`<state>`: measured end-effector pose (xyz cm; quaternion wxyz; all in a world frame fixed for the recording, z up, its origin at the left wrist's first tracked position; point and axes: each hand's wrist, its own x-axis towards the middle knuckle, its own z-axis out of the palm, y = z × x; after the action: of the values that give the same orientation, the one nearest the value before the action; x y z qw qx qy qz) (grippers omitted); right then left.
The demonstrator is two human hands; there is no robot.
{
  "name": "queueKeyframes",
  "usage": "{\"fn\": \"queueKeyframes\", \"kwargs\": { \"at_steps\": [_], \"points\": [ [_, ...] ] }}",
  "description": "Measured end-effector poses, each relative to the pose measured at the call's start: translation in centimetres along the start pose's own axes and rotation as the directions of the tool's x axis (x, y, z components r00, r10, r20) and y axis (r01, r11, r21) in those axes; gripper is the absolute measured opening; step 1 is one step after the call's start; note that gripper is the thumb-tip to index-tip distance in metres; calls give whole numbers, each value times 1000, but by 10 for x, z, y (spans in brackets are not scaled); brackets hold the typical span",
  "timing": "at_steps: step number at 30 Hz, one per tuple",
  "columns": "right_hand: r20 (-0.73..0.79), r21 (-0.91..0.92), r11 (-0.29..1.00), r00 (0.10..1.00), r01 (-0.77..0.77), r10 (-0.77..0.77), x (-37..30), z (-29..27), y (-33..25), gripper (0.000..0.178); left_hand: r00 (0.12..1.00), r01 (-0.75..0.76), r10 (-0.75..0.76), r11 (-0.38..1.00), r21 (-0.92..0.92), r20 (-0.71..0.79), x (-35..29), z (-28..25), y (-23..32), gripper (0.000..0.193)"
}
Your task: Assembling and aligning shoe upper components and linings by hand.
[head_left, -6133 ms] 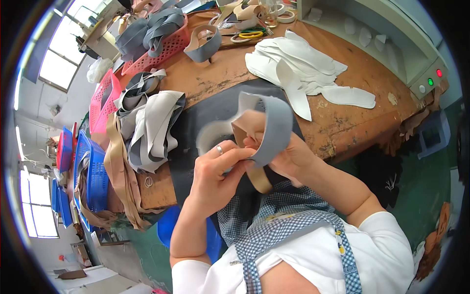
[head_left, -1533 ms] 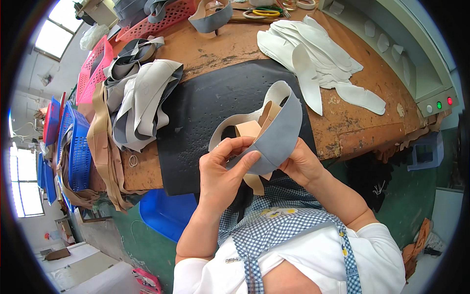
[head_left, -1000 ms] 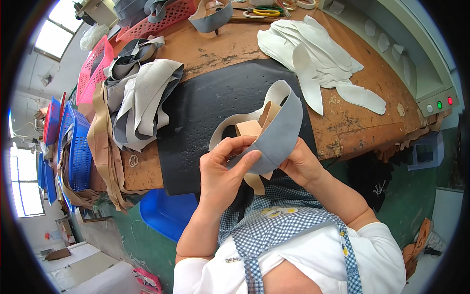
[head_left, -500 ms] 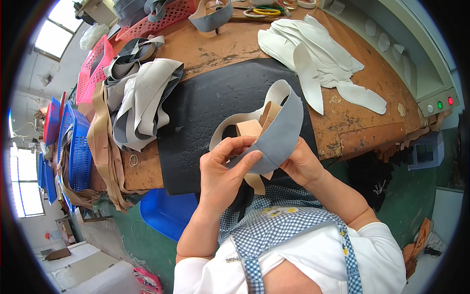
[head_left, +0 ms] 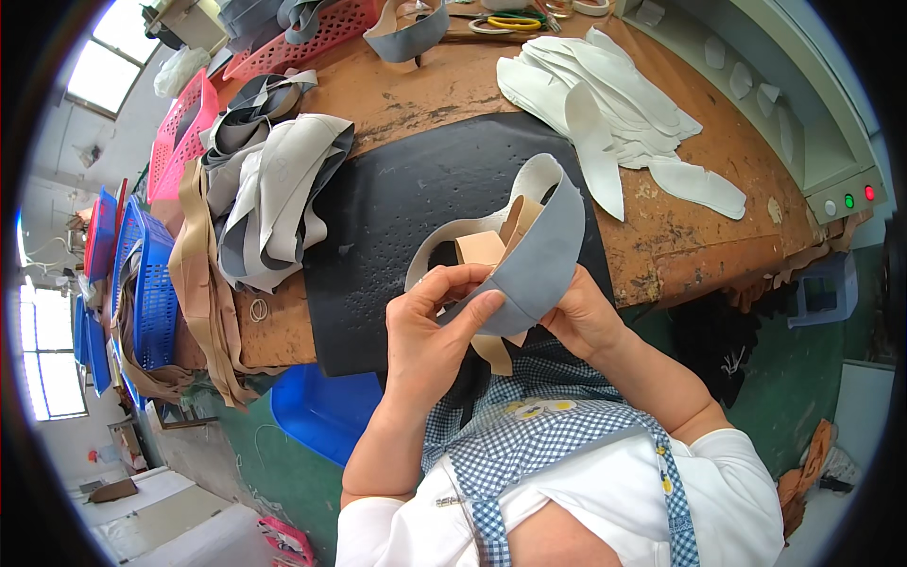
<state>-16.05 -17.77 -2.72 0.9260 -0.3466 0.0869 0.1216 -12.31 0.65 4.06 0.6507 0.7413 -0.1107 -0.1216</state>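
Observation:
Above a black mat (head_left: 406, 198) I hold up a grey-blue leather shoe upper (head_left: 546, 260), bent into a loop with a pale inner side and a seam down its front. My left hand (head_left: 425, 326) pinches its near edge beside the seam, thumb on the outer face and fingers inside. Behind the right side of the piece, my right hand (head_left: 586, 317) is closed on its lower edge; its fingertips are partly hidden. Tan lining strips (head_left: 482, 248) show inside the loop, and one end hangs below it.
White cut pieces (head_left: 605, 109) lie heaped at the far right. Grey uppers (head_left: 274, 208) and tan strips (head_left: 198, 283) are piled on the left. Pink baskets (head_left: 312, 42) and scissors (head_left: 515, 23) lie at the back. A machine housing with lit buttons (head_left: 847, 202) borders the right.

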Motion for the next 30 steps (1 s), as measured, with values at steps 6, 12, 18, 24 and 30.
{"fn": "queueKeyframes", "kwargs": {
  "at_steps": [6,12,18,24,30],
  "points": [
    [-6,-5,1000,1000,0,-1,0,1,0,26,1000,15,-15,1000,-2,0,0,0,0,25],
    [-10,-16,1000,1000,6,-6,0,-1,1,26,1000,17,-17,1000,3,-9,1,1,1,22],
    [-69,-308,940,982,146,-176,-4,1,5,39,999,-12,19,985,175,-41,0,-6,-7,18],
    [45,-423,817,909,393,-414,-9,6,-6,68,999,-42,45,992,118,-24,-1,-5,-5,11],
    [73,-138,958,967,250,-242,-11,11,-24,73,999,35,-37,995,92,14,-3,-4,-1,12]
  ]
}}
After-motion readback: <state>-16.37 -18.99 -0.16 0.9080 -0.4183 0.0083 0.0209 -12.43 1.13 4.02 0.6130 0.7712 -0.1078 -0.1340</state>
